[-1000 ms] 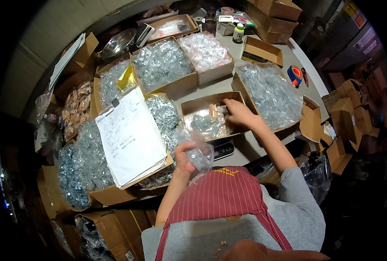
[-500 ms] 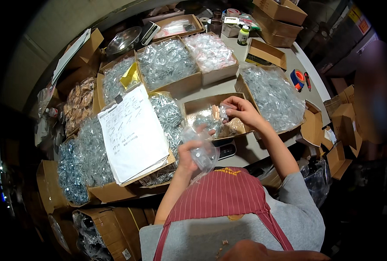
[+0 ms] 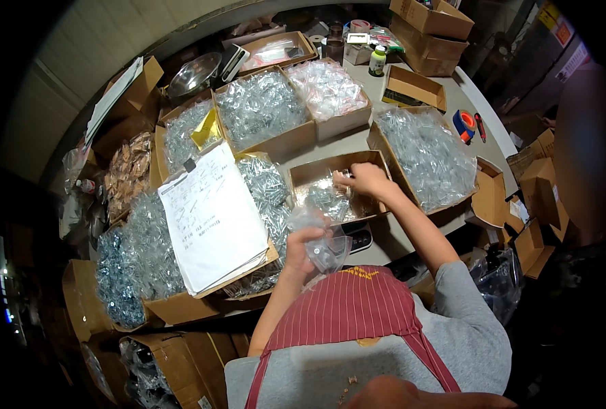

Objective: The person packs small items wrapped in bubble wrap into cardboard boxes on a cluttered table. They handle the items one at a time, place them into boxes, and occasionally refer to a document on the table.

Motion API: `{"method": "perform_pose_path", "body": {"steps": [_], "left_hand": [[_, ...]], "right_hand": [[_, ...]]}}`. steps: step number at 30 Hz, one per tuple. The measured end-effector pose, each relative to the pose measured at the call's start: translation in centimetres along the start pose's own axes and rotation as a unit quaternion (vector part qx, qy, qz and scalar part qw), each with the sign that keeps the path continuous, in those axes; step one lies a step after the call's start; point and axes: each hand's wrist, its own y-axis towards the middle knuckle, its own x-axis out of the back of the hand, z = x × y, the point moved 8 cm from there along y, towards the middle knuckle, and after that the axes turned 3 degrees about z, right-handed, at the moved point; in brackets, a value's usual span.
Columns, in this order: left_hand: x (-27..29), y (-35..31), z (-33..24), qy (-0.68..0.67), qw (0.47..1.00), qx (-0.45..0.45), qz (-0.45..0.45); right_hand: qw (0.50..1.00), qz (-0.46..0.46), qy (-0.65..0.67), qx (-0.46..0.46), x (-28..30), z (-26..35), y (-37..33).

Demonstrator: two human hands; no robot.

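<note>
A clear plastic bag [image 3: 329,251] with small parts in it is gripped in my left hand [image 3: 301,251], just in front of an open cardboard box [image 3: 376,162]. My right hand [image 3: 367,179] reaches over that box, its fingers bent down and pinched together at small copper-brown pieces [image 3: 342,183]. What lies between those fingertips is hidden. Clear packets of silvery hardware [image 3: 327,202] fill the left part of the box. A small dark device with a display [image 3: 361,238] shows under the box's near edge.
Cartons of bagged screws [image 3: 262,105], bagged white pieces [image 3: 327,85] and more bagged hardware [image 3: 425,153] surround the box. Clipped paper sheets [image 3: 214,221] lie on cartons at the left. A blue-orange tape roll [image 3: 463,124], red cutter [image 3: 480,127] and green bottle [image 3: 378,61] stand farther off.
My right hand has moved slightly left and down into the box; the clear packet at its fingertips no longer shows. My left hand with the bag has shifted slightly right and down.
</note>
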Motion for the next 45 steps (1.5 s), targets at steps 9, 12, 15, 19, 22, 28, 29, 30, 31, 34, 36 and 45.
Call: {"method": "perform_pose_path", "body": {"steps": [9, 12, 15, 19, 22, 28, 29, 30, 31, 34, 36, 45], "left_hand": [[-0.9, -0.6, -0.5, -0.02, 1.0, -0.006, 0.022], [-1.8, -0.4, -0.4, -0.049, 0.998, -0.011, 0.033], [-2.8, -0.7, -0.7, -0.064, 0.998, -0.02, 0.006], [-2.7, -0.8, -0.8, -0.07, 0.997, -0.026, 0.021], [-1.1, -0.7, -0.8, -0.05, 0.998, -0.032, 0.006], [-2.6, -1.4, -1.4, -0.168, 0.976, -0.028, 0.134], [-3.1, -1.5, -1.6, -0.193, 0.968, -0.028, 0.16], [-3.0, -1.6, -1.7, -0.185, 0.971, -0.034, 0.148], [-3.2, -1.6, -1.8, -0.179, 0.974, -0.037, 0.136], [-2.5, -1.3, -1.6, -0.166, 0.976, -0.031, 0.139], [-1.6, -1.0, -1.3, -0.161, 0.977, -0.03, 0.137], [-1.4, -0.7, -1.2, -0.091, 0.993, -0.052, 0.059]], "right_hand": [[0.965, -0.145, 0.201, 0.085, 0.3, -0.9, 0.6], [0.919, -0.134, 0.345, 0.134, 1.7, -0.7, -1.5], [0.906, -0.103, 0.369, 0.181, 3.4, 2.6, -6.1], [0.919, -0.1, 0.176, 0.338, 2.4, 7.8, -10.8], [0.874, 0.094, 0.397, 0.264, 0.2, 6.7, -9.4], [0.973, -0.07, 0.139, 0.172, -1.2, 0.8, -2.3], [0.972, -0.055, 0.091, 0.208, -2.0, 2.3, -2.3], [0.978, -0.021, 0.073, 0.195, -3.4, 2.8, -2.5], [0.975, -0.063, 0.058, 0.206, -3.8, 3.2, -3.0], [0.972, -0.084, 0.045, 0.214, -3.9, 3.2, -2.2], [0.97, -0.088, 0.061, 0.216, -3.0, 2.9, -1.1], [0.891, -0.265, 0.264, 0.259, 6.1, 4.4, -8.2]]}}
